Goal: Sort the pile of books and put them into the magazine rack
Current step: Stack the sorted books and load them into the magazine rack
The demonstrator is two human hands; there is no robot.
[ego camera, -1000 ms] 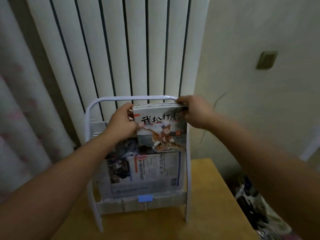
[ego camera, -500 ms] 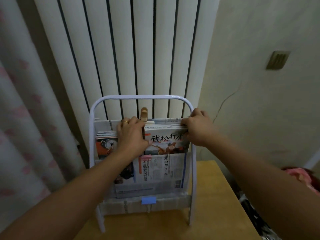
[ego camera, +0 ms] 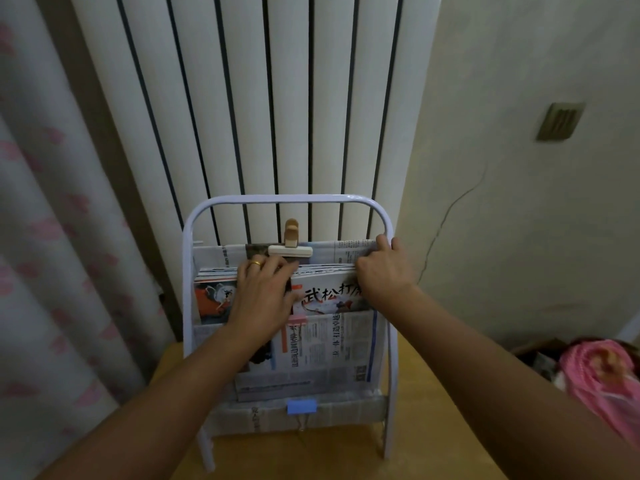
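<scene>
Seated upright in the upper pocket of the white tubular-metal magazine rack, on the right half: the stack of thin picture books fronted by the white cover with black brush characters and a tiger scene, long axis running left to right along the top edge, lower part hidden behind the newspaper-wrapped pocket front. Left grip laid flat over the stack's left end, fingers straight and spread, a gold ring showing, palm pressing against the covers. Right grip curled over the stack's upper right corner, fingertips touching the rack's right post. Both grips on the stack, one at each end, neither nearer. Just left, under the left grip's edge, a second upright group fronted by an orange-red illustrated cover. Behind, clipped to the newspaper backing, a cream and wooden peg clip. Likely remaining: a downward push to settle the stack level, then release. Rack standing on the yellow wooden desk.
</scene>
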